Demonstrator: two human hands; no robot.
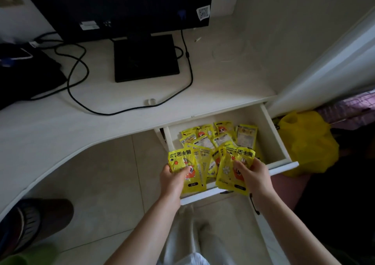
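An open white drawer [273, 131] under the desk holds several yellow hand-warmer packets [221, 138]. My left hand [172, 180] grips a small stack of these packets [180, 158] above the drawer's front edge. To its right, my right hand [254, 175] grips a second stack of yellow packets [229, 175], thumb on top. Both stacks are held fanned, their printed faces toward me.
A white curved desk [60, 126] carries a black monitor on its base [146, 58], black cables [81, 94] and dark items at the left. A yellow plastic bag [306, 143] lies right of the drawer. A slipper [34, 222] sits on the tiled floor at lower left.
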